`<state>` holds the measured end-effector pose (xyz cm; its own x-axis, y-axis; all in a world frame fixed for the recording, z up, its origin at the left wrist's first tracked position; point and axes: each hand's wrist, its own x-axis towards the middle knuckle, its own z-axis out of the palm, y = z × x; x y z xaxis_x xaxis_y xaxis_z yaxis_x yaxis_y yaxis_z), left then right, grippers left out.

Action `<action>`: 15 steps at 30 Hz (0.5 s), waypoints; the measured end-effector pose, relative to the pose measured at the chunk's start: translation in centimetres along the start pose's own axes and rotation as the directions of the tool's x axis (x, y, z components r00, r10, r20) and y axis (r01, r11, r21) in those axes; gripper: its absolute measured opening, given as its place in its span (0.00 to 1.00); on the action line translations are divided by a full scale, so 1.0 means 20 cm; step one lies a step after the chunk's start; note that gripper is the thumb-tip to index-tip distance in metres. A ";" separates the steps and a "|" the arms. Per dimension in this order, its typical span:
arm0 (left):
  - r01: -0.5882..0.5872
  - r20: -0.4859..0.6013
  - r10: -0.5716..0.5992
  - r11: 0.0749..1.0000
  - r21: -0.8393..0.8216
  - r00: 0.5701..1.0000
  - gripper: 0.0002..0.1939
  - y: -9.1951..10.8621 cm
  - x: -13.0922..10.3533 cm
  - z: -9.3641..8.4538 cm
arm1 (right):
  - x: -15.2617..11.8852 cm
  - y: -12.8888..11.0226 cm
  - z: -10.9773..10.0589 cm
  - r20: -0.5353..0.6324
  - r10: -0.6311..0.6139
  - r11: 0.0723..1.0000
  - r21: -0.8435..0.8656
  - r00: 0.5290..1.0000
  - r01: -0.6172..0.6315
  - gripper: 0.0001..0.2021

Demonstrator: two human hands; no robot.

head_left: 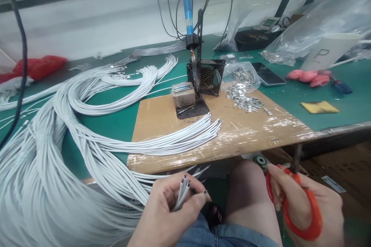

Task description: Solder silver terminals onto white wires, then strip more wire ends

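Several white cables (180, 196) with dark tips stand up out of my left hand (171, 204), whose fingers are closed round them. On the right, my right hand (307, 197) grips a pair of scissors (314, 216) by the red-orange handles; the blades point up and away and are blurred. A large bundle of white cables (46, 150) hangs over the table edge at the left. Part of it, a fanned cable bunch (174, 139), lies across the brown board (255, 131) just beyond my left hand.
A blue-handled soldering iron (188, 13) stands upright in a holder before a small fan (211, 77). Small metal terminals (243, 90) lie heaped on the board and in a plastic bag. A phone (268, 74), a yellow sponge (319, 107) and a white cup (327, 52) are at the right.
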<state>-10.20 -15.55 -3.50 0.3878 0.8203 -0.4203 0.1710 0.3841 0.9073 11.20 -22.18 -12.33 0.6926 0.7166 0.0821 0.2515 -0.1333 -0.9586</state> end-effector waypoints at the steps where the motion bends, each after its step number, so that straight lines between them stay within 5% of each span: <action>1: -0.009 0.003 0.009 1.000 -0.013 1.000 0.12 0.00 0.01 0.00 | 0.02 0.01 -0.02 0.071 0.049 0.999 0.009 0.996 -0.049 0.23; 7: -0.049 0.003 0.050 0.993 -0.110 0.999 0.15 0.02 0.03 0.01 | -0.06 -0.06 0.07 0.269 0.035 0.998 0.044 0.962 -0.049 0.22; 15: -0.080 0.039 0.083 0.995 -0.065 0.996 0.14 -0.01 0.03 0.00 | -0.11 -0.16 0.08 0.565 -0.127 0.973 -0.089 0.815 0.213 0.19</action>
<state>-10.06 -15.14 -3.87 0.4358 0.8321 -0.3431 0.0804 0.3437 0.9356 7.75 -22.13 -9.85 0.1512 0.9879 0.0344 0.4526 -0.0383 -0.8909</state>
